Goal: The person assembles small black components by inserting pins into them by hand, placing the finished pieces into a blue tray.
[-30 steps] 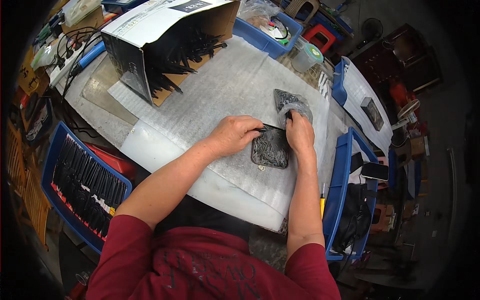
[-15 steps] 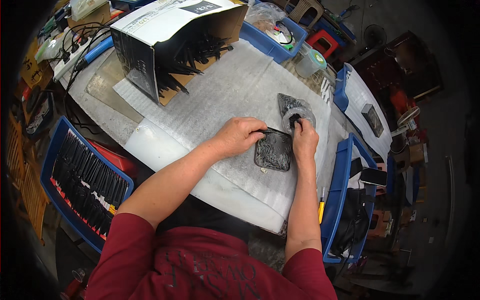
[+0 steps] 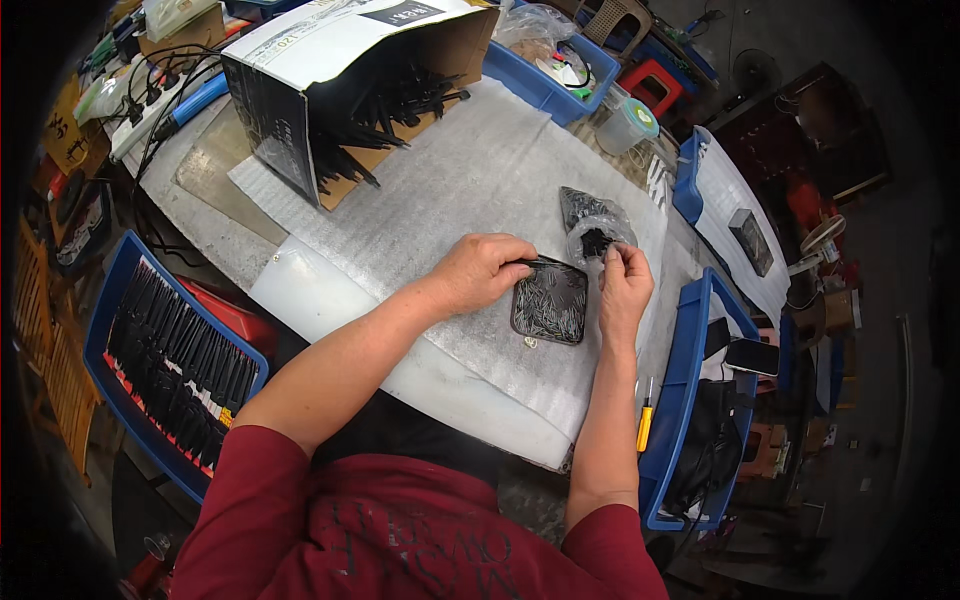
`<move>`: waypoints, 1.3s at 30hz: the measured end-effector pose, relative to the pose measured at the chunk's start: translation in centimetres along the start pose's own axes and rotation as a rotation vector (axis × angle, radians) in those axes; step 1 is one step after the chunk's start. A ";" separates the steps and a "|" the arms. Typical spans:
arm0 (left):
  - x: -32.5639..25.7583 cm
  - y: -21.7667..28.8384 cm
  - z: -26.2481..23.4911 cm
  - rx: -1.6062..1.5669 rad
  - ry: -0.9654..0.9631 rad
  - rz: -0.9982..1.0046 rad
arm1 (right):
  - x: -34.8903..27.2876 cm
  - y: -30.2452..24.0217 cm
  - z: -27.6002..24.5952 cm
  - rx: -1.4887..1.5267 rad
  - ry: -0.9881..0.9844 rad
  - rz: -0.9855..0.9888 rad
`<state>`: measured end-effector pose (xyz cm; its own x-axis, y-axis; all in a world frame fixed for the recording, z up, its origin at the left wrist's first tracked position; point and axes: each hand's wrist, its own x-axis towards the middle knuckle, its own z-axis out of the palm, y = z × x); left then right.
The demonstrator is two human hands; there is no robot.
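Note:
A shallow dark tray (image 3: 549, 301) with rounded corners holds many small thin metal pins. At its upper left corner my left hand (image 3: 488, 270) is closed in a pinch on a slim black piece lying along the tray's back rim; its kind is unclear. My right hand (image 3: 626, 290) is beside the tray's right edge, thumb and fingers pressed together at the rim of a clear plastic bag (image 3: 612, 222). Small black parts show in the bag's mouth. What the right fingertips pinch is hidden. Behind it lies a bag portion (image 3: 580, 204) filled with small dark pieces.
An open carton (image 3: 278, 130) of long black parts stands at the back left. Blue bins (image 3: 560, 100) sit behind and at both sides. A yellow-handled screwdriver (image 3: 645, 425) lies at right, near a phone (image 3: 752, 357). Foam sheet (image 3: 460, 170) covers the table.
My right hand has drawn back slightly to the right, from inside the bag's mouth to its near rim. My left hand stays at the tray's corner.

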<state>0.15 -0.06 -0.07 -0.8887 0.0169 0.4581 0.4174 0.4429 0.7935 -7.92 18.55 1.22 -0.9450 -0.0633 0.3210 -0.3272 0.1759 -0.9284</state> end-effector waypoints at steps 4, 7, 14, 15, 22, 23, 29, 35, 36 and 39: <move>-0.1 -0.1 0.1 -0.024 -0.002 -0.020 | -1.0 -1.7 0.4 0.369 -0.140 0.188; 0.0 0.1 0.1 -0.057 0.003 -0.014 | -1.6 -1.8 1.2 0.502 -0.219 0.232; 0.0 0.1 0.1 -0.129 -0.002 -0.052 | -2.4 -2.3 2.1 0.460 -0.419 0.161; 0.0 0.1 0.1 -0.126 -0.003 -0.055 | -2.4 -2.4 2.1 0.464 -0.420 0.164; 0.0 0.3 0.1 -0.124 0.014 -0.062 | -2.6 -2.1 1.8 0.390 -0.515 0.154; 0.0 0.2 0.1 -0.127 0.024 -0.063 | -2.6 -2.2 1.7 0.379 -0.539 0.155; 0.0 0.2 -0.1 -0.113 0.016 -0.069 | -2.6 -2.3 1.7 0.446 -0.484 0.226; 0.0 0.2 -0.1 -0.076 0.023 -0.029 | -2.3 -1.9 1.8 0.474 -0.389 0.133; 0.0 0.1 0.0 -0.077 0.024 -0.030 | -2.3 -1.8 1.8 0.474 -0.389 0.134; 0.0 0.0 0.0 -0.059 0.032 -0.013 | -2.2 -1.8 1.9 0.527 -0.379 0.146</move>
<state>0.13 -0.04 -0.07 -0.8883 -0.0177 0.4590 0.4168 0.3889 0.8216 -5.23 16.49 1.78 -0.8816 -0.4336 0.1863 -0.0598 -0.2890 -0.9555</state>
